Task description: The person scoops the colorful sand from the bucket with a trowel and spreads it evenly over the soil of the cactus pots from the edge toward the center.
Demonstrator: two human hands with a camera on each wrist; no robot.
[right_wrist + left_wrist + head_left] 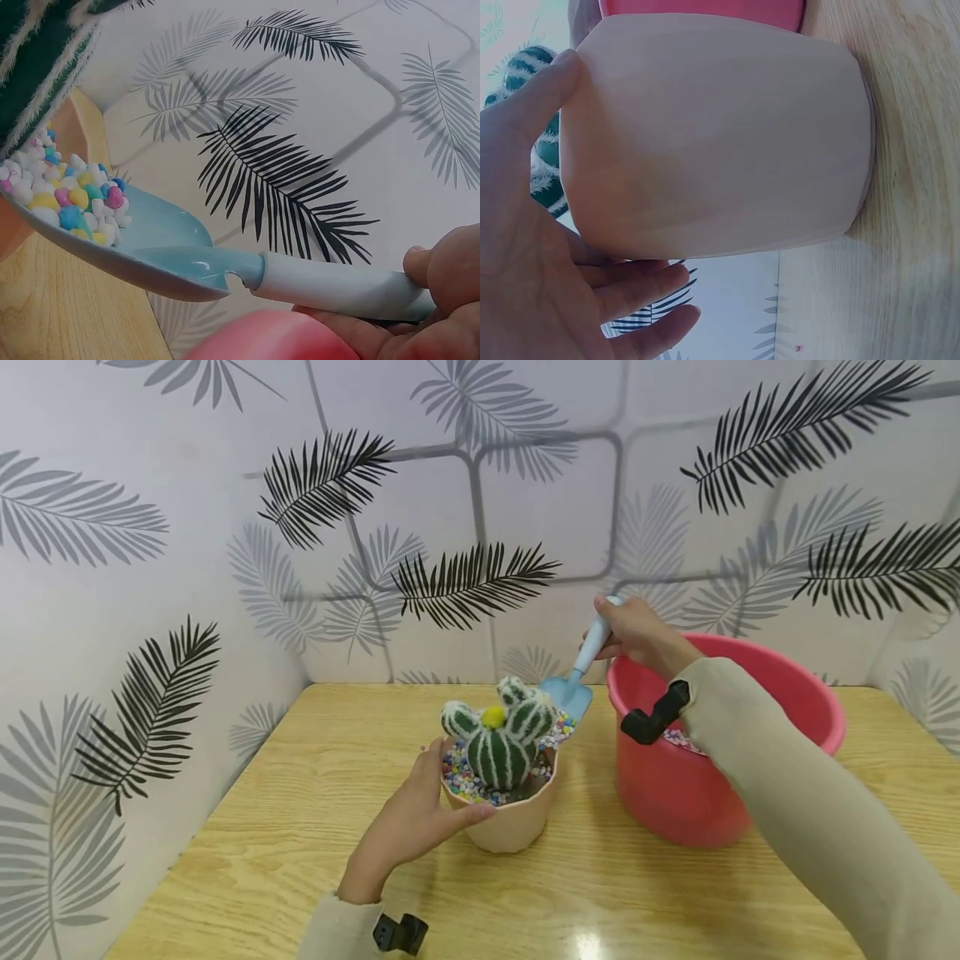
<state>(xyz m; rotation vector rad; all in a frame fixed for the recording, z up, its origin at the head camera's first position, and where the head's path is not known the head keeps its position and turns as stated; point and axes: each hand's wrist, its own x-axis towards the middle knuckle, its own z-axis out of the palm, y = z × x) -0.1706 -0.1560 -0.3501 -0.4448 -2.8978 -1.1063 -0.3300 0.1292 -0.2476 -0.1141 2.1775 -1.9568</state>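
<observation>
A striped green cactus [501, 758] with white fuzz and a yellow flower stands in a pale peach pot [510, 827], with coloured pebbles [459, 777] around its base. My left hand [420, 814] holds the pot by its rim, thumb on the near side and fingers round the left. In my right hand [637, 633] is the white handle of a light blue trowel [592, 647], tilted down toward the pot's right rim. Mixed white, pink, yellow and blue pebbles [75, 199] lie on the trowel's blade, close beside the cactus in the right wrist view.
A large red bucket [675, 802] stands on the wooden table [300, 793] to the right of the pot, under my right forearm. Pebbles [681, 739] show inside it. Behind the table is a wall [540, 518] with a leaf pattern.
</observation>
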